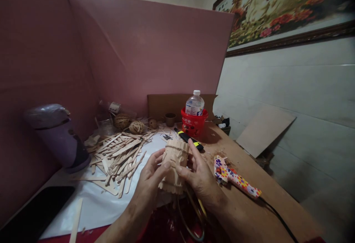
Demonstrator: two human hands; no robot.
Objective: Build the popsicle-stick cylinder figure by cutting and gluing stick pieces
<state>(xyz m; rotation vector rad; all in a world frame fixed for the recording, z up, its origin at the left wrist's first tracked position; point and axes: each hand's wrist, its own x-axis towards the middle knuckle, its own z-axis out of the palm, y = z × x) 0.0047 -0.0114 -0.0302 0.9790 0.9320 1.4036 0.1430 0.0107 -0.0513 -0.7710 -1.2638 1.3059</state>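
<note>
Between both palms I hold a small barrel-shaped craft piece (174, 158) made of upright wooden sticks, with a raised band near its top. My left hand (152, 171) wraps its left side, the thumb pressed on the front. On the right side, my right hand (200, 174) grips it with the thumb on the front and the index finger stretched up along the edge. A black-and-yellow utility knife (189, 139) lies just behind the piece. To the right rests a flower-patterned glue gun (235, 178) with a black cord.
A heap of wooden craft sticks (119, 158) covers the white sheet (62, 213) at left. Behind it are twine balls (137, 127) and a brown cup (170, 119). A red bucket (191, 126) holds a plastic bottle (195, 104). A purple flask (61, 139) and a black flat object (36, 213) are at left.
</note>
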